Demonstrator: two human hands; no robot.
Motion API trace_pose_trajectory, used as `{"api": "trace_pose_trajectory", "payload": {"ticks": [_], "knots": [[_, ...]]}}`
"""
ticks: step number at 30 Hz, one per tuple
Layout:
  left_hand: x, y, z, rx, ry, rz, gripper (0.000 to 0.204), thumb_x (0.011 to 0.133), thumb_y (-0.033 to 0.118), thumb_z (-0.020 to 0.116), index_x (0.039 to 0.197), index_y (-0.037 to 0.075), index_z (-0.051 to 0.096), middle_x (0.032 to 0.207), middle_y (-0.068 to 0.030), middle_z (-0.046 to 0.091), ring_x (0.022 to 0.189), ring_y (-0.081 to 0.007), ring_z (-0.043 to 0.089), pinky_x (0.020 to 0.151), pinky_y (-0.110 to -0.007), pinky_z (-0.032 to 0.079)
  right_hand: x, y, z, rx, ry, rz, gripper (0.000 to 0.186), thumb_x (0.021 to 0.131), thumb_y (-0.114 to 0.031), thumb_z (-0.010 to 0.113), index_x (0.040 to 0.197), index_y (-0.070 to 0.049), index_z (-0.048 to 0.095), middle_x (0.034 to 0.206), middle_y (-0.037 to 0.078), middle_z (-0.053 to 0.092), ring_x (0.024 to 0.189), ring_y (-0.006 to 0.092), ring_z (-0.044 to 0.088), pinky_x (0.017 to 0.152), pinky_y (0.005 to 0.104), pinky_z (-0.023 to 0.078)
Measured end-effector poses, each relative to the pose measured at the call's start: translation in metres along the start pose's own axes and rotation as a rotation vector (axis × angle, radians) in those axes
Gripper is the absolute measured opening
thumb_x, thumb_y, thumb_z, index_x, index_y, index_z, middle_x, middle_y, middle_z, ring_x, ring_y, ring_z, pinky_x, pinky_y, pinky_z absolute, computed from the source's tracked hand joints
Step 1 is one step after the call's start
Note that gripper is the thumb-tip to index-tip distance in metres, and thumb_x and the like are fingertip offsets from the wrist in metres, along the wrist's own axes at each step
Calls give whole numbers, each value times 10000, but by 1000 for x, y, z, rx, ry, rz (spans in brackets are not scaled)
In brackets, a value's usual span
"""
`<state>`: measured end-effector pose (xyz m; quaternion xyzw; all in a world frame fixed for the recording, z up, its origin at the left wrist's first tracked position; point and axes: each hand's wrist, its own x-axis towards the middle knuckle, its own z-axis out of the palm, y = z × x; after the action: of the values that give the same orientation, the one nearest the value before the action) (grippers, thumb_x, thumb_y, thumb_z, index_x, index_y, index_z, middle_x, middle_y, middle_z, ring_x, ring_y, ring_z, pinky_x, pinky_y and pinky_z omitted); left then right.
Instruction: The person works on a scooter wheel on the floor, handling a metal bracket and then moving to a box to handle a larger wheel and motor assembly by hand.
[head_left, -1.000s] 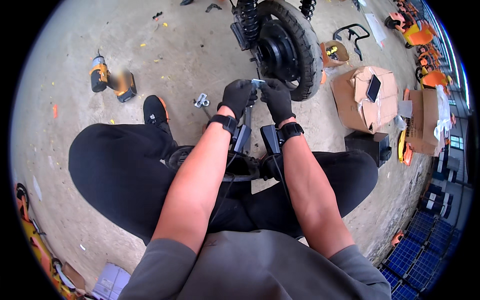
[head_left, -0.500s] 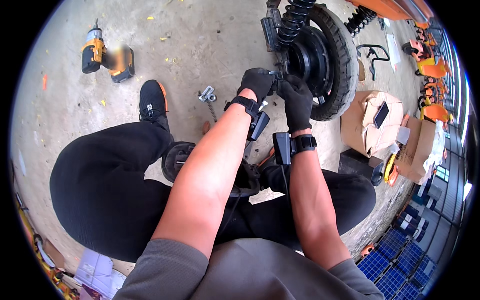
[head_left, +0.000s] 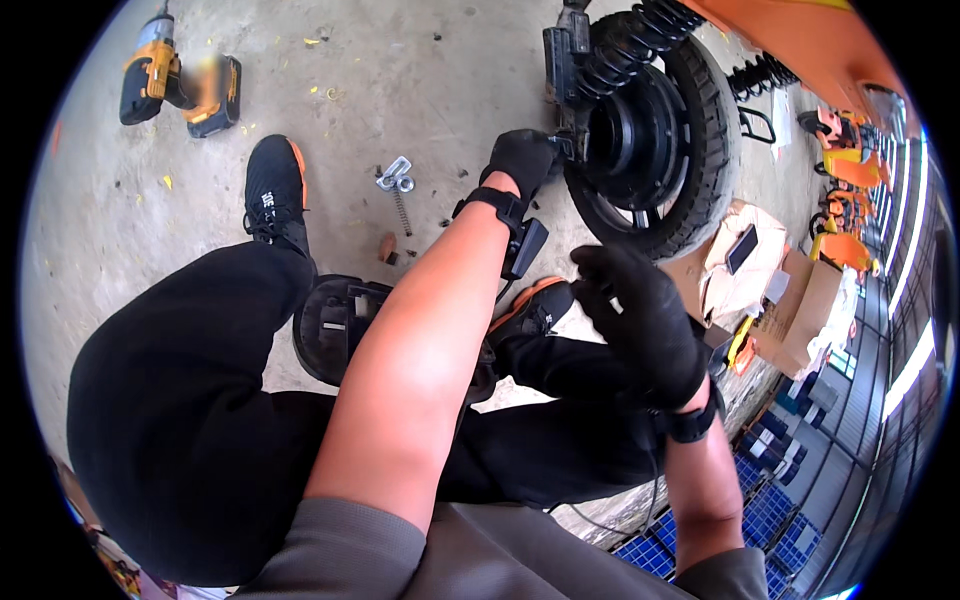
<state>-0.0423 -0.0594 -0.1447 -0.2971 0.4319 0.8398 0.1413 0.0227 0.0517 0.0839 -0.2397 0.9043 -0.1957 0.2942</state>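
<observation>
My left hand [head_left: 525, 160], in a black glove, is closed at the dark metal bracket [head_left: 567, 147] beside the wheel hub [head_left: 622, 140]. What its fingers hold is hidden behind the hand. My gloved right hand [head_left: 645, 320] is back from the wheel, over my bent right leg. Its fingers are bent and apart, with nothing visible in them. The wheel's knobbly black tyre [head_left: 690, 190] stands just beyond it. A black coil-spring shock absorber [head_left: 640, 48] rises above the hub, under an orange body panel [head_left: 800, 45].
On the concrete at left lies a yellow-and-black cordless power tool [head_left: 155, 75]. Nearer are a silver metal part [head_left: 396, 177], a thin spring [head_left: 403, 214] and small dark bits. At right a phone [head_left: 741, 250] rests on a cardboard box [head_left: 722, 290]. Orange scooters [head_left: 848, 205] stand farther off.
My right hand has left the bracket and come back toward me, its fingers spreading. The left hand stays at the bracket. The whole view has shifted slightly.
</observation>
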Motion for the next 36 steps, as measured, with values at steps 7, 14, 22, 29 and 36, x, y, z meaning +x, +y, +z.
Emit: {"api": "trace_pose_trajectory", "payload": {"ticks": [7,14,22,29,36], "knots": [[9,5,-21,-31,15,10,172,926,99,597,1032,-1,689,848,-71,699,677,-130,638,627,-257,518,23,-7,36,-82,-164,-172,319,833,-135,676,1138,-61,621,918,167,639,842,361,637,745,442,508],[14,2,-21,-117,22,23,202,927,137,620,1039,-21,677,851,-78,695,705,-134,643,655,-256,530,31,4,53,-93,-250,-132,353,798,-145,701,1128,-44,625,923,166,643,846,371,640,719,438,520],[18,-4,-15,-199,49,35,137,890,82,602,915,-27,681,751,-79,673,623,-142,613,574,-278,488,44,3,53,-83,-245,-126,236,805,-162,695,993,-36,632,872,173,637,818,368,638,699,438,515],[27,-4,-15,-68,15,28,181,924,107,611,1014,-41,662,871,-98,692,734,-147,654,681,-271,547,46,8,49,-64,-203,-130,210,810,-172,686,966,-41,633,845,164,626,791,364,626,686,445,504],[32,-4,-10,-64,9,37,172,927,90,602,1021,-39,668,865,-98,696,729,-152,654,676,-277,541,44,6,45,-104,-184,-98,204,817,-175,682,956,-36,630,842,163,625,801,358,628,692,445,505]]}}
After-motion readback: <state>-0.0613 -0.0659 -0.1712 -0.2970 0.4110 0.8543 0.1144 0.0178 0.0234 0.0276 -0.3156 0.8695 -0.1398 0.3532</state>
